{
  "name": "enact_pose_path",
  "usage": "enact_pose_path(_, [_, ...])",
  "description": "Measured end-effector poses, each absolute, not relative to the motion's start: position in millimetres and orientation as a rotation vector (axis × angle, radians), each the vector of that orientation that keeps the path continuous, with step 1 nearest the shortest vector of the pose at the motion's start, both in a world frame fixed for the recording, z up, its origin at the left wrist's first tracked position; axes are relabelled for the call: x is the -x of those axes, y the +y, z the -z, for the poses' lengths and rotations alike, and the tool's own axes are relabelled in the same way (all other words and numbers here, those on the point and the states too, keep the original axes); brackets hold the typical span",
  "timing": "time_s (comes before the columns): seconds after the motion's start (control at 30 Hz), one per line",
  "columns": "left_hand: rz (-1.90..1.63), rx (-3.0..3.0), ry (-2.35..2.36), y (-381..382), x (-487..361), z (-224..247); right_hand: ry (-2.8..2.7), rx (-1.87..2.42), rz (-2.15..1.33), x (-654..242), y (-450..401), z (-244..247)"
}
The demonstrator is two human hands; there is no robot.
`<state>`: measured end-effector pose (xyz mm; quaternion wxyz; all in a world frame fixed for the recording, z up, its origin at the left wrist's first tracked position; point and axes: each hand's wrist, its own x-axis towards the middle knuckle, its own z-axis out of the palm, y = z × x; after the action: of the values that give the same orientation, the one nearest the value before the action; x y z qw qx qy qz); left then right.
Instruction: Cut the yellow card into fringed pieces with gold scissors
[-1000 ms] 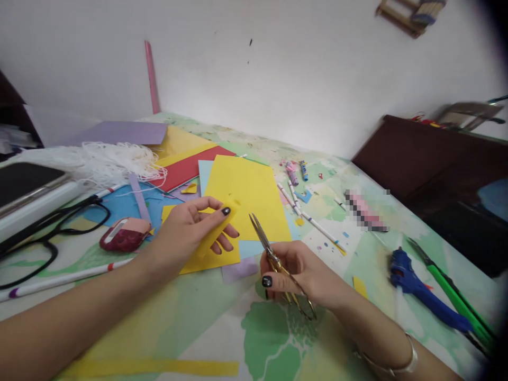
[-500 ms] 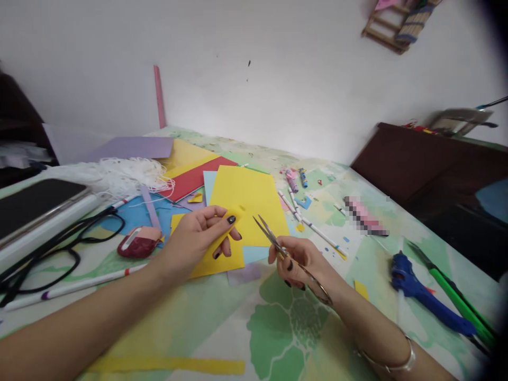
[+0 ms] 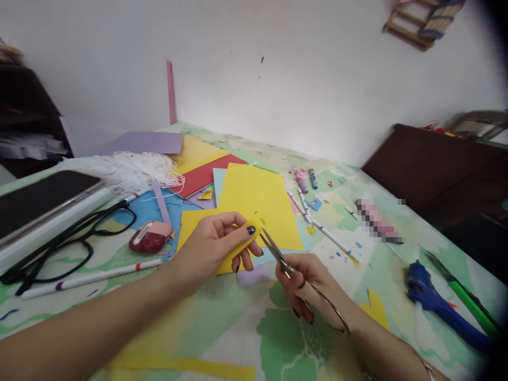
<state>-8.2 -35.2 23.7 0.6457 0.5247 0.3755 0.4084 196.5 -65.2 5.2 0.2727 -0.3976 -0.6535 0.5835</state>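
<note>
Pinched between the thumb and fingers of my left hand [image 3: 218, 241] is a small piece of yellow paper [image 3: 256, 225], partly covered by the fingers. My right hand [image 3: 313, 280] grips a pair of scissors [image 3: 274, 250] by the handles. The scissor blades are slightly apart, with their tips at the right edge of the small yellow piece. Whether the blades touch it I cannot tell. Behind both hands lies a large yellow paper sheet [image 3: 257, 188], with tiny dark-yellow scraps on it near the fingertips.
Left are black glasses [image 3: 91, 238], a dark-screened device [image 3: 47, 196], a maroon-pink case [image 3: 151, 236], white string [image 3: 135, 172] and a white marker [image 3: 107, 277]. Right lie a blue glue gun [image 3: 440, 307], a green-handled cutter [image 3: 472, 307] and several striped sticks [image 3: 331, 238]. A yellow strip [image 3: 206, 366] lies in front.
The scissors have come closer to the small yellow paper, tips now at its edge. My left hand keeps its pinch. The whole view has shifted, with things appearing further right.
</note>
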Motion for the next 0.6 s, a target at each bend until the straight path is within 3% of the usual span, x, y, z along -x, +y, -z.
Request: enact_pose_path(0.6, [-0.893,-1.294,0.836,-37.5,3.3,-21.1,-1.657,1.194,-1.635,-185.3,-73.7,-5.8])
